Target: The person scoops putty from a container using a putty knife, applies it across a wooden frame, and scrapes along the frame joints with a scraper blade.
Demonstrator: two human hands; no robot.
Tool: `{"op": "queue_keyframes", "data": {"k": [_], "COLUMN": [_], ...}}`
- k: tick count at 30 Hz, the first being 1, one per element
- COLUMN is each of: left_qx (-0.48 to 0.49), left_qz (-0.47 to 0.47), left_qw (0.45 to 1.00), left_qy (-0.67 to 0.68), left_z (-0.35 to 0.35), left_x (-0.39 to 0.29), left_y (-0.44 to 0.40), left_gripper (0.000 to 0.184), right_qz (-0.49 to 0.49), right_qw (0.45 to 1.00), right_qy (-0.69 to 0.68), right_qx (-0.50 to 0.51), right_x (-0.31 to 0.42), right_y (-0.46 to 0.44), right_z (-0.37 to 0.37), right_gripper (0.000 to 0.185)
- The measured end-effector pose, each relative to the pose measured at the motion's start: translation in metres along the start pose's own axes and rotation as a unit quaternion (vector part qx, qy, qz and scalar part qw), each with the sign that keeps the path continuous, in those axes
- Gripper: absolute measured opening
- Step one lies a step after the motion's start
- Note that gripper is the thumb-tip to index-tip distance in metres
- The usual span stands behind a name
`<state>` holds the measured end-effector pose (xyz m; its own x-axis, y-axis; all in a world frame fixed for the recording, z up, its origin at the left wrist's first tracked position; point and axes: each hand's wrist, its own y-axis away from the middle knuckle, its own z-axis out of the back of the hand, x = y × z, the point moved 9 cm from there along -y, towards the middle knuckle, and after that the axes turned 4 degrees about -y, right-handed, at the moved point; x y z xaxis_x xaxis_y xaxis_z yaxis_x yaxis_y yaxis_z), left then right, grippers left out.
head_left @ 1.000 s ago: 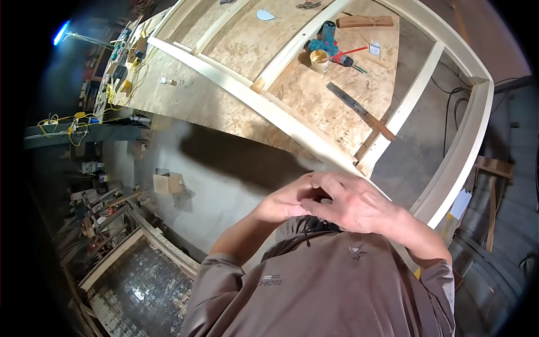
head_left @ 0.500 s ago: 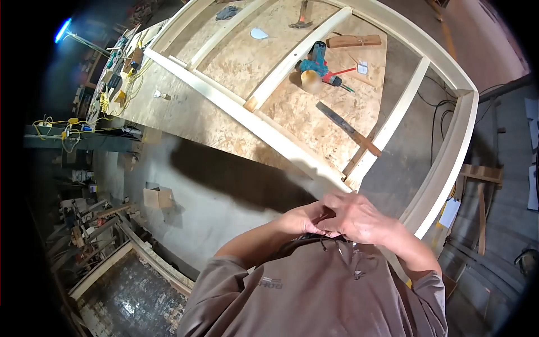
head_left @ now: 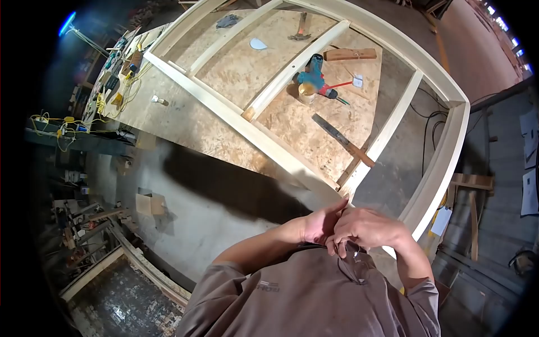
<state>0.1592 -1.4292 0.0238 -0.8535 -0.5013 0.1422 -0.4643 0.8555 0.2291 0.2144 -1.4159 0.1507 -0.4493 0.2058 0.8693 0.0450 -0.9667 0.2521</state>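
Note:
My two hands meet in front of my chest, close to the brown shirt. My left hand is turned with its palm towards the right one, thumb stretched out; its other fingers are partly hidden. Curled against it, my right hand has its fingers bent and pressed together. Whatever lies between them, if anything, is hidden. Just beyond the hands is the near corner of a pale wooden frame. A flat metal tool with a wooden handle rests across the board and a frame crosspiece.
On the plywood board lie a cordless drill, a roll of tape, a hammer and a wooden block. A cardboard box stands on the floor. Scrap wood is piled at left.
My hands have shifted against each other: the left thumb now sticks out upward, and the right fingers have come down in front of the left palm. The view has moved slightly.

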Motion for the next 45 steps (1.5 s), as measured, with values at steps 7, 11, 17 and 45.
{"op": "queue_keyframes", "data": {"k": [7,11,17,45], "left_qx": [-0.024,-0.063,-0.369,-0.094], "left_qz": [-0.192,-0.391,-0.518,-0.744], "left_qw": [0.934,0.822,0.221,0.45], "left_qy": [-0.3,-0.409,-0.739,-0.485], "left_z": [-0.068,-0.071,-0.149,-0.276], "left_x": [-0.039,-0.05,-0.063,-0.079], "left_y": [0.059,0.092,0.167,0.288], "left_gripper": [0.088,0.079,0.017,0.008], "right_qz": [-0.037,-0.08,-0.039,0.322], "right_qw": [0.952,0.901,0.878,0.745], "right_qy": [0.079,0.12,0.147,-0.098], "right_qx": [-0.292,-0.41,-0.453,-0.577], "right_x": [0.002,0.009,0.044,0.139], "right_y": [0.045,0.07,0.066,0.072], "right_z": [0.074,0.093,0.088,0.151], "right_gripper": [0.017,0.013,0.013,0.021]}}
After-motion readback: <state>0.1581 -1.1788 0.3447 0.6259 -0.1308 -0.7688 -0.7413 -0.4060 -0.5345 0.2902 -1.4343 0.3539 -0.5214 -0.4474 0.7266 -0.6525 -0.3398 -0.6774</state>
